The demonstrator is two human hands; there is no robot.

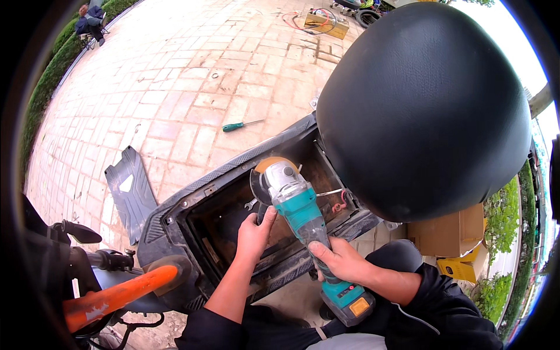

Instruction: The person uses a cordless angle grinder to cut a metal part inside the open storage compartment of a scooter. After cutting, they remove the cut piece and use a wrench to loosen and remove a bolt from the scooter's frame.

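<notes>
A teal cordless angle grinder (300, 213) with an orange disc and a silver head points into the open floor compartment (233, 224) of a black scooter. My right hand (338, 259) is wrapped round the grinder's teal body near the battery end. My left hand (255, 232) grips the grinder's black side handle just below the silver head. The disc sits above the far rim of the compartment. Red wires show inside the compartment at the right.
The raised black scooter seat (423, 108) fills the upper right. A green-handled screwdriver (240, 125) and a removed black panel (129, 188) lie on the brick paving. An orange scooter part (119, 294) is at lower left. Cardboard boxes (452, 236) stand at right. A person sits far off, top left.
</notes>
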